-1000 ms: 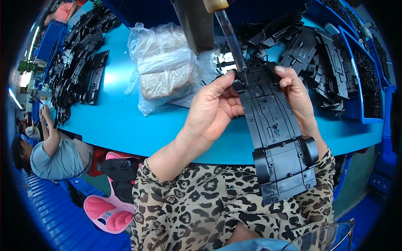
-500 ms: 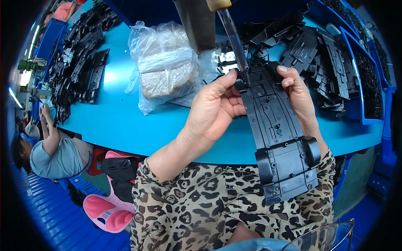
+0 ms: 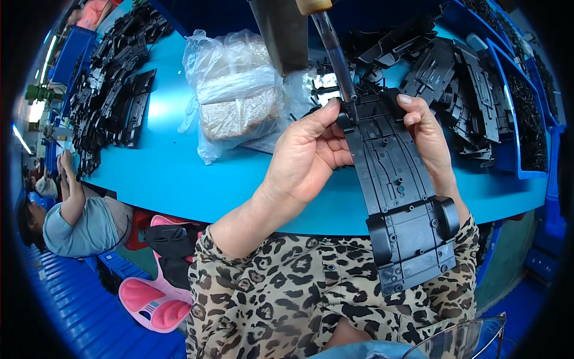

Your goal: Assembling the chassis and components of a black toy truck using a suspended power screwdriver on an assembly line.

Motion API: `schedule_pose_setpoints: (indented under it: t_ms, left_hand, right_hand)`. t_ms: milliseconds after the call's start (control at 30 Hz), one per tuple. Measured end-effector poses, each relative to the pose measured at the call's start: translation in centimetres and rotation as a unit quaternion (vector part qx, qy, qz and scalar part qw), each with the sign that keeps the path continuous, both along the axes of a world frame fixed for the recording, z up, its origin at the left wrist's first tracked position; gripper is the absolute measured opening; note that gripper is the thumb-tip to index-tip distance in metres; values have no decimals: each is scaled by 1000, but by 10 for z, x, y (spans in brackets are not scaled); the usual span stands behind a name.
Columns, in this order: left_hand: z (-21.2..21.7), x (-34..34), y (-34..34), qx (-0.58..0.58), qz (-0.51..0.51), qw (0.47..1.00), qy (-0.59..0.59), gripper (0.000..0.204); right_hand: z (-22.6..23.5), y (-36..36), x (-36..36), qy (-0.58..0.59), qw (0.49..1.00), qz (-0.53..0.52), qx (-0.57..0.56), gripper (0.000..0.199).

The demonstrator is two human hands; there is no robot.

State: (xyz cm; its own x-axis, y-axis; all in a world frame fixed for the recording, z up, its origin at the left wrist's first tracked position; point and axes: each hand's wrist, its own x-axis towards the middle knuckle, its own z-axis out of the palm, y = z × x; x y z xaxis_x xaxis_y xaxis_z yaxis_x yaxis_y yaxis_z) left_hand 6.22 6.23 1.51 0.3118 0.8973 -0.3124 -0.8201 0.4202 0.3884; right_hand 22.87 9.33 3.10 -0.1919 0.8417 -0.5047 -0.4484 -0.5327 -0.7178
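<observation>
Between my hands is a long black plastic chassis plate (image 3: 394, 191), its near end tilted down toward my lap. My left hand (image 3: 308, 152) pinches its far left corner between thumb and curled fingers. At the far right corner my right hand (image 3: 424, 134) grips the edge, with most of its fingers hidden behind the plate. A metal driver shaft (image 3: 335, 57) with a tan upper collar (image 3: 313, 6) comes down from above. Its tip meets the plate's far left corner, beside my left thumb. Whether a screw sits under the tip I cannot make out.
A plastic-wrapped block (image 3: 239, 90) lies on the blue table (image 3: 167, 173). Black plastic parts pile up at the left (image 3: 113, 90) and right (image 3: 448, 78). Blue bins (image 3: 532, 170) of small dark pieces line the right edge. Another person (image 3: 84, 221) sits at the left, near a pink seat (image 3: 155, 305).
The chassis plate has shifted very slightly, its near end a touch to the right. Both hands keep their hold, and the driver tip stays at the same corner.
</observation>
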Motion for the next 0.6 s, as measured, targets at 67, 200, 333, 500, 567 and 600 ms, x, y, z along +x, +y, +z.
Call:
schedule_pose_setpoints:
  t_ms: [67, 200, 333, 500, 567, 600]
  left_hand:
    - [0, 0, 0, 1, -1, 1000, 2, 23]
    - [0, 0, 0, 4, -2, 1000, -1, 23]
    - [2, 0, -1, 5, -3, 1000, -4, 24]
    - [4, 1, -1, 9, -2, 1000, 7, 25]
    - [3, 1, -1, 13, -4, 1000, 9, 25]
    - [3, 0, -1, 17, -6, 1000, -2, 25]
  right_hand:
    - [1, 0, 0, -6, 1000, -3, 2, 19]
    - [1, 0, -1, 8, 1000, 2, -4, 19]
    - [0, -1, 0, 22, 1000, 13, 9, 19]
    - [1, -1, 0, 14, 1000, 7, 11, 19]
    - [1, -2, 1, 0, 1000, 4, 14, 19]
    - [2, -2, 0, 2, 1000, 5, 11, 19]
